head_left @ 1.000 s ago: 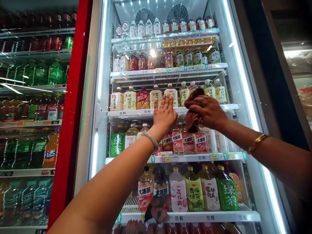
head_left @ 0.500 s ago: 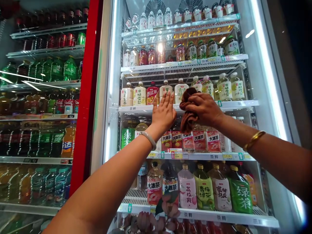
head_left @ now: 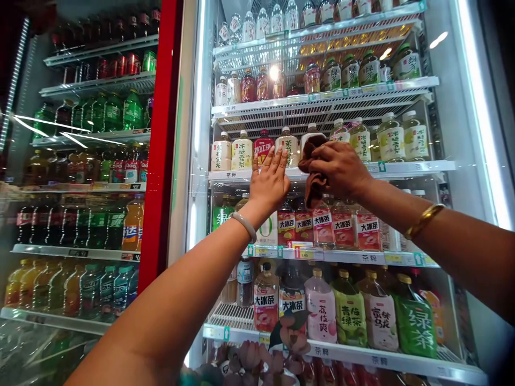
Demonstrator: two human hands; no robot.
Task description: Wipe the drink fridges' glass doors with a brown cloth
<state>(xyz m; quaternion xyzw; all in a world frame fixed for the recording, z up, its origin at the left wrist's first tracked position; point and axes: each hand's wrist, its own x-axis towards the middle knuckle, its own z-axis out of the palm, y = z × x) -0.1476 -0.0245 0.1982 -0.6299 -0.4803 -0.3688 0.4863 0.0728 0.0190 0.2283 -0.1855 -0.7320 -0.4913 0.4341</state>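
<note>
My left hand (head_left: pixel 269 179) lies flat on the glass door of a lit drinks cooler, fingers spread and pointing up, with nothing in it. To its right, my right hand (head_left: pixel 340 169) grips a bunched brown cloth (head_left: pixel 316 187) against the same glass, at the height of the third shelf (head_left: pixel 402 170). Behind the glass stand rows of bottles, among them a red-labelled bottle (head_left: pixel 263 143) just above my left fingertips. A grey bangle is on my left wrist and a gold one on my right.
A red upright frame (head_left: pixel 161 134) divides this cooler from another on the left, filled with bottles and cans such as an orange bottle (head_left: pixel 133 222). Pinkish flowers or leaves (head_left: pixel 253 356) show at the bottom, perhaps reflected.
The shelves and bottles have shifted right in the view as the camera moved. Both hands keep nearly the same place in the picture, the right still holding the cloth.
</note>
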